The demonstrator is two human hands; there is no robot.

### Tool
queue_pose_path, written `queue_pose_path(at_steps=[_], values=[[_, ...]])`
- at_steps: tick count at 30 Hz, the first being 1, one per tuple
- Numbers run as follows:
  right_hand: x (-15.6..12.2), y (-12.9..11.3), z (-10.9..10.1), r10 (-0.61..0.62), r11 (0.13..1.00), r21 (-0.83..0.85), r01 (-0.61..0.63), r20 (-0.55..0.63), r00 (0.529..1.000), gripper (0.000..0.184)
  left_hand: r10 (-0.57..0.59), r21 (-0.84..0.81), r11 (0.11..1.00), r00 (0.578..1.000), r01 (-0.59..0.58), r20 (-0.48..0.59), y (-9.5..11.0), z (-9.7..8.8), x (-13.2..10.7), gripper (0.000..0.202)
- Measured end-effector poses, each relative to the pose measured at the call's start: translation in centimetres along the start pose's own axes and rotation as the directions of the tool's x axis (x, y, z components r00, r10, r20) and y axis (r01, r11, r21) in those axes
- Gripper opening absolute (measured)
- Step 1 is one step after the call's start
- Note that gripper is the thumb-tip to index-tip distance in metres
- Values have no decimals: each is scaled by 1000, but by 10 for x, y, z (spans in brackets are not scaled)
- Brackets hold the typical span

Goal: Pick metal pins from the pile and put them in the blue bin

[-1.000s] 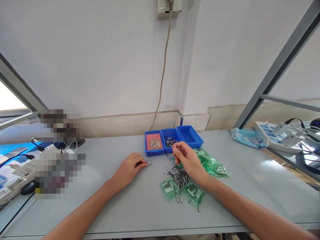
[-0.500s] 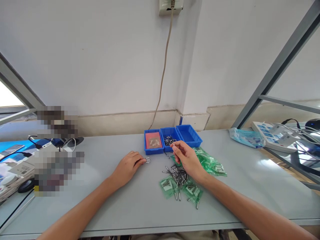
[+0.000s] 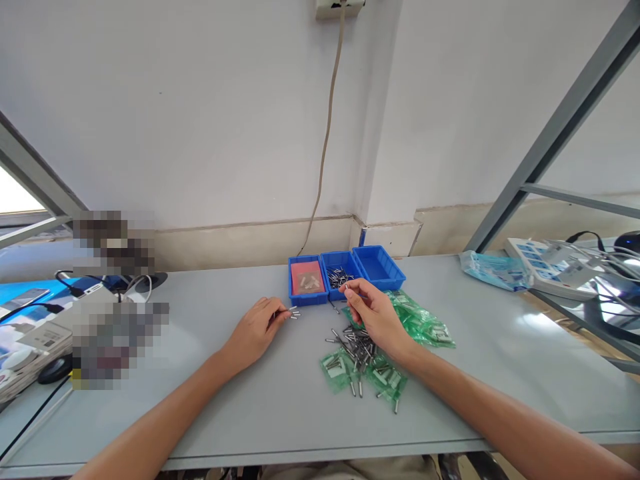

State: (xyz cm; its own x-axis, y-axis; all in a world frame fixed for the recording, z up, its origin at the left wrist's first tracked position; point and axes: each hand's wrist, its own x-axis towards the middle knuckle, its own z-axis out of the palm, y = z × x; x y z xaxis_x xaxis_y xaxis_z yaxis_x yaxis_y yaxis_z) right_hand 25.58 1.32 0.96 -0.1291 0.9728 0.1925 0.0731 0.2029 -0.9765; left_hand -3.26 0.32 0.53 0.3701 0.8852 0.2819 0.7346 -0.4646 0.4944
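Presently, both hands are at work above the grey surface (image 3: 250,420), forearms entering from the near edge. The right hand (image 3: 376,316) is narrow, thumb and forefinger pinching a small metal piece (image 3: 346,287), whose detail is too fine to read. It is held over the near side of the middle blue bin (image 3: 338,296).

The left hand (image 3: 254,331) rests on the surface, thumb and forefinger drawn close together at a few short metal pins (image 3: 295,314). Whether it grips any of them cannot be told.

The main heap of metal pins (image 3: 357,347) lies loose on the surface, between the hands and nearer the right one. Two small green packets (image 3: 336,371) lie against its near side, with several stray pins beside them. A larger green bag (image 3: 425,325) lies beyond the right wrist, partly hidden by that hand.

Three blue bins stand side by side near the wall. The left bin (image 3: 308,301) contains a pink sheet (image 3: 299,269) and a clear packet of pale pieces (image 3: 309,285); the middle one contains dark metal pins; the right bin (image 3: 381,267) sits slightly askew to the others.
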Motion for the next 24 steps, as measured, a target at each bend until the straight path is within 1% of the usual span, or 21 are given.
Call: queue_pose_path(at_steps=[7,12,19,24], values=[[-1,-5,-1,-9,1000,-8,9,-26,1000,32,26,-5,1000,999,-26,39,-10,3,4,29],[-1,-5,-1,-2,1000,-11,1,-29,1000,32,33,16,999,999,-34,41,-8,2,4,30],[-2,-3,-1,-6,999,-34,6,-14,1000,33,36,40,998,998,-38,58,-3,0,2,40],[-3,-4,-1,9,999,-42,-9,-16,1000,34,24,81,996,998,-29,58,-2,0,0,41]])
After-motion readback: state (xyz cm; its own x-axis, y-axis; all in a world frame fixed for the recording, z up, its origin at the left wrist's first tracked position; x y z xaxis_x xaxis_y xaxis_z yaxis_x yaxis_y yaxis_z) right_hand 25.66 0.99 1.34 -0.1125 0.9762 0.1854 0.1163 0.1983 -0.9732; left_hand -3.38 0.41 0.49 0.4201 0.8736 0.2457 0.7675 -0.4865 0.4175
